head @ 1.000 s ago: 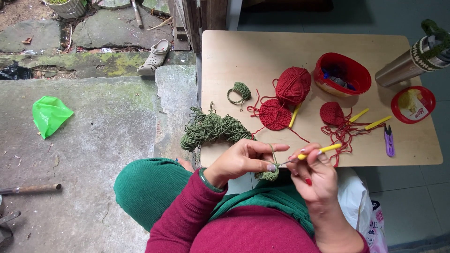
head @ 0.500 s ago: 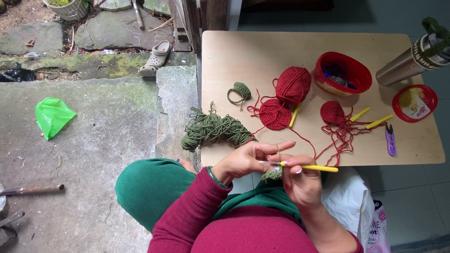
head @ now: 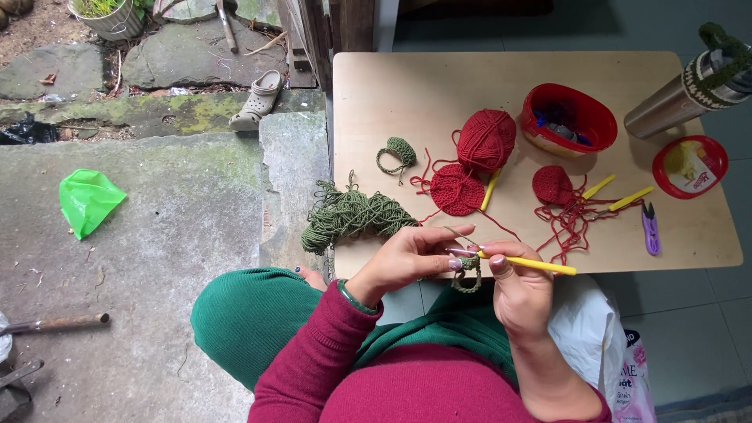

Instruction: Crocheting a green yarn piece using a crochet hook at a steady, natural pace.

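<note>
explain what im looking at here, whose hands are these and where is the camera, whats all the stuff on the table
This is no machine: a person works with two bare hands, and the one camera sits on their head, looking down, so the picture shows their own lap and arms from above.

The left hand pinches a small green crochet piece. The right hand holds a yellow crochet hook whose tip meets that piece.

On the wooden table lie a heap of green yarn, a small green crocheted bit, a red yarn ball, a flat red crocheted disc, loose red yarn, two more yellow hooks, purple snips, a red bowl, a red lid and a metal flask.

Left of the table is stone ground with a green plastic bag.
</note>
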